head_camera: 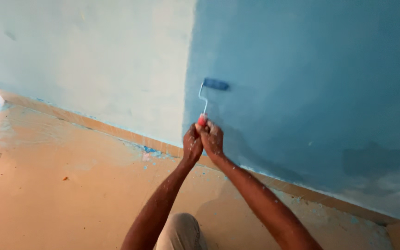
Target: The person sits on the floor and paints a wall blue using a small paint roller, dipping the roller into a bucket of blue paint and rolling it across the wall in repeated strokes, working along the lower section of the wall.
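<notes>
A small paint roller with a blue-soaked sleeve and a bent metal rod presses against the blue-painted wall. Its red handle sticks out from between my two hands. My left hand and my right hand are both wrapped around the handle, side by side, below the roller. Paint specks cover both hands and forearms. To the left of the roller the wall is a pale, whitish colour, with a near-vertical edge where the blue begins.
An orange-tan skirting strip runs along the foot of the wall. The orange floor carries blue paint drips near the skirting. My bent knee in light trousers shows at the bottom. A darker patch marks the wall at right.
</notes>
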